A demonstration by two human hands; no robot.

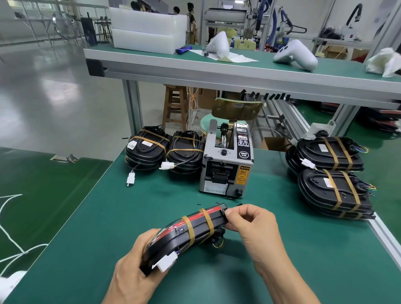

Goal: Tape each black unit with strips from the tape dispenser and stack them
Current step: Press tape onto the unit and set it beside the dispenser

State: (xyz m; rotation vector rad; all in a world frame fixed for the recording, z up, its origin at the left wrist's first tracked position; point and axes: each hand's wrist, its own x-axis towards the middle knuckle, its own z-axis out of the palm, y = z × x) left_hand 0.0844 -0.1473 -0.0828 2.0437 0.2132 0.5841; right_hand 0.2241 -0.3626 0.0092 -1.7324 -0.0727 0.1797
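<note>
A black unit [175, 241] with a red edge and two tan tape strips is held on its edge above the green table [305, 268]. My left hand [135, 266] grips its near end, beside a white connector [165, 263]. My right hand [251, 224] pinches its far end. The grey tape dispenser [227, 161] stands behind the unit at the table's middle. Two stacks of taped black units [332, 174] lie at the right. Two more stacks of black units [166, 151] with tan strips sit left of the dispenser.
A raised shelf [249, 69] spans the back, carrying white bins [146, 31], white plastic shells and a crumpled cloth. A second green surface with white cables [3, 232] lies to the left. The table's aluminium edge [393, 243] runs along the right.
</note>
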